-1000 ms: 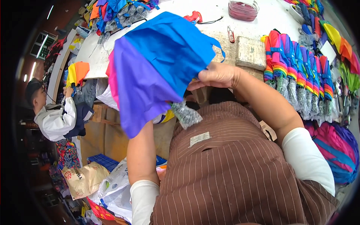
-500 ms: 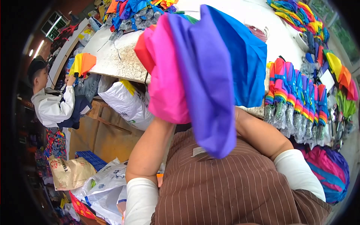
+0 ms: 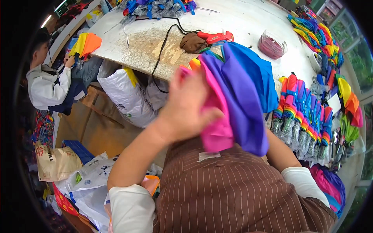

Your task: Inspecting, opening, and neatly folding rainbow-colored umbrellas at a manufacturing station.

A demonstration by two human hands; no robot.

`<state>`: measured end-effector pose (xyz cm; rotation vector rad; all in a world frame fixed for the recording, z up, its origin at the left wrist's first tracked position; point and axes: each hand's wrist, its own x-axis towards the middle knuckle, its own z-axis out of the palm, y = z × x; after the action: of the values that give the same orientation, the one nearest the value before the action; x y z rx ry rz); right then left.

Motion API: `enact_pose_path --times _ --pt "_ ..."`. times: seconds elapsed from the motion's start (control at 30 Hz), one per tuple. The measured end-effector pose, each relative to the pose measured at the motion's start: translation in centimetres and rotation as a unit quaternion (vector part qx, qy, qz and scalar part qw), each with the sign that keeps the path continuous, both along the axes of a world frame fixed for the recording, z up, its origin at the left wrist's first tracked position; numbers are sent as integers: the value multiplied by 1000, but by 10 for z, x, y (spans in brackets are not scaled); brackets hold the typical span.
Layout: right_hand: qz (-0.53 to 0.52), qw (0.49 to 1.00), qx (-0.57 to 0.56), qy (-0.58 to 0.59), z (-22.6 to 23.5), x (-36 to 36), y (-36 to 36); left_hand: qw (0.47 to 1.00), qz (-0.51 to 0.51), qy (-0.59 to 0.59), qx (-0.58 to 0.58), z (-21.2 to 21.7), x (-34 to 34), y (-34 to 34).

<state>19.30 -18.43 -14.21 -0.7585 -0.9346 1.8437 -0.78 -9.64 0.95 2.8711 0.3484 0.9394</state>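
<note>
At frame centre, the left hand (image 3: pixel 186 108) now lies over the rainbow-panelled fabric umbrella canopy (image 3: pixel 241 97), fingers pressed together against its pink panel; a second ago it gripped from below. The right hand is hidden beneath the canopy, its fingers untellable.

Worn, pale, scuffed worktable (image 3: pixel 248 19) spanning upper field; brown floor (image 3: pixel 97 128) lower left; daylit windows (image 3: pixel 355 42) at right edge.
</note>
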Motion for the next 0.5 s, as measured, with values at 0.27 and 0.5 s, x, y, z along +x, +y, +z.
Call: enact_pose_path --times 0.27,0.5 --pt "-151 916 -64 -367 20 54 -64 968 108 -126 -189 0 -51 45" --pt "-157 878 125 -435 -37 86 -48 961 -155 -1 -231 26 -48 -16"
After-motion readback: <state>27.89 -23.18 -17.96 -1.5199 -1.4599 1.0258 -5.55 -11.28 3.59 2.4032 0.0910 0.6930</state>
